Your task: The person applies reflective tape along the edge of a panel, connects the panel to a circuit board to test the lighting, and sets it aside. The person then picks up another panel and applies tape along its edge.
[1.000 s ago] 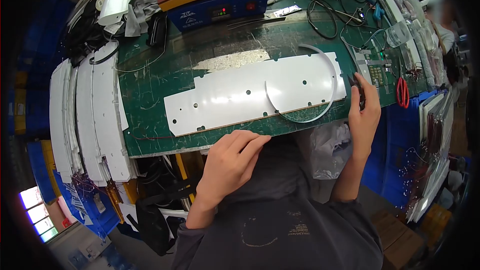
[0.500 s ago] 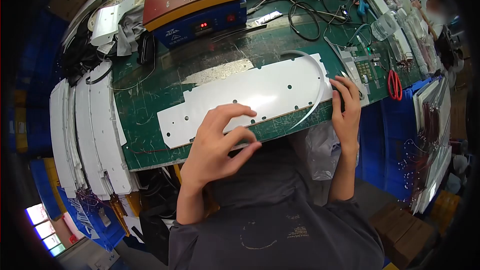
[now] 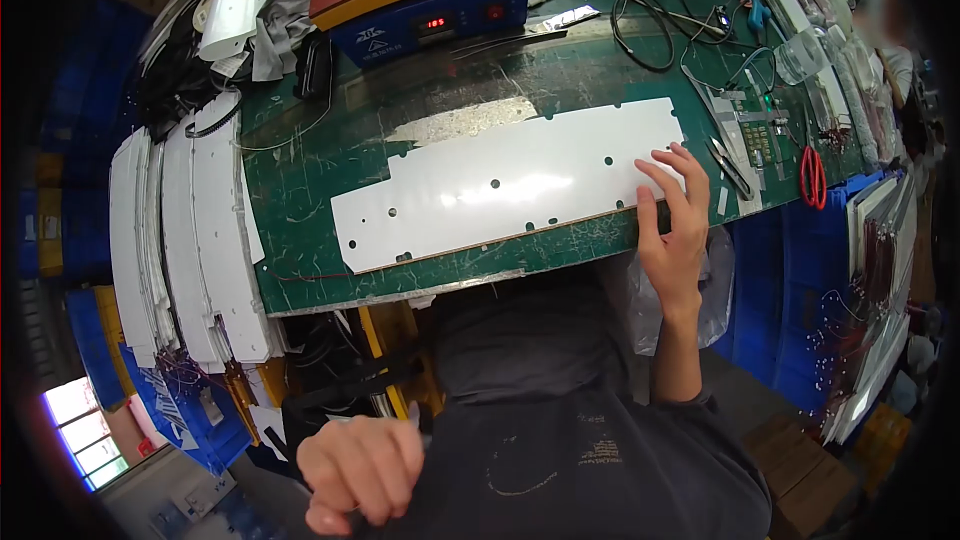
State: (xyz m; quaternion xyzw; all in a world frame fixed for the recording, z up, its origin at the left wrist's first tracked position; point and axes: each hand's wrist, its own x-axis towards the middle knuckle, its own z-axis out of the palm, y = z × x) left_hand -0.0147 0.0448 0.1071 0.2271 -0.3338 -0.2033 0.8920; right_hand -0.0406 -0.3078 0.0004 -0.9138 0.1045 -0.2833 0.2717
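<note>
A long white panel (image 3: pixel 460 205) with small holes and notched edges lies flat on the green work mat (image 3: pixel 290 270). My right hand (image 3: pixel 678 230) is at the panel's right end, fingers apart and fingertips over or touching its surface, holding nothing. Down beside my body, off the bench, my left hand (image 3: pixel 362 470) has its fingers curled in. Whatever they hold, if anything, is hidden. A pair of tweezers (image 3: pixel 733 170) rests on the mat to the right of the panel.
Behind the panel stands a blue heating unit (image 3: pixel 430 25) with a red display. Stacked white panels (image 3: pixel 205 240) line the left edge. Red-handled scissors (image 3: pixel 813 180) and a green circuit board (image 3: pixel 762 140) are at right. A person (image 3: pixel 895 60) is at the far right.
My left hand has dropped from over the panel to beside my body. The curved white strip is gone from the panel's right end. My right hand has shifted slightly left relative to the panel.
</note>
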